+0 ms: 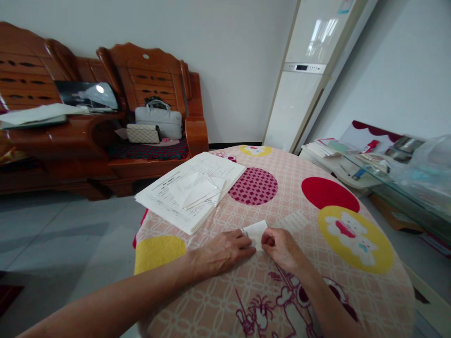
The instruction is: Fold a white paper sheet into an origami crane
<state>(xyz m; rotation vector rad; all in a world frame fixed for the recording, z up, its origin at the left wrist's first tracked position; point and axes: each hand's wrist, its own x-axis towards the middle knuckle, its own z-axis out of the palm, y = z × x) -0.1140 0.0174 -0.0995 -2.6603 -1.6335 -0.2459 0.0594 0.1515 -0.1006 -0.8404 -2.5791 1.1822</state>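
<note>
A small folded white paper (256, 233) lies on the patterned tablecloth (218, 300), between my two hands. My left hand (227, 251) rests flat at its left side, fingers stretched out and touching the paper. At the right edge, my right hand (282, 246) pinches the paper between thumb and curled fingers. Behind my left hand sits a stack of printed sheets (169, 202), with several small folded papers (199, 188) on top. A faint, pale strip with lines (293, 221) shows just beyond my right hand.
Carved wooden chairs (148, 70) holding a grey bag (165, 121) stand at the back left. A tall white appliance (299, 94) is behind the round table. On the right, a glass shelf (394, 183) carries papers and a plastic bag (430, 164).
</note>
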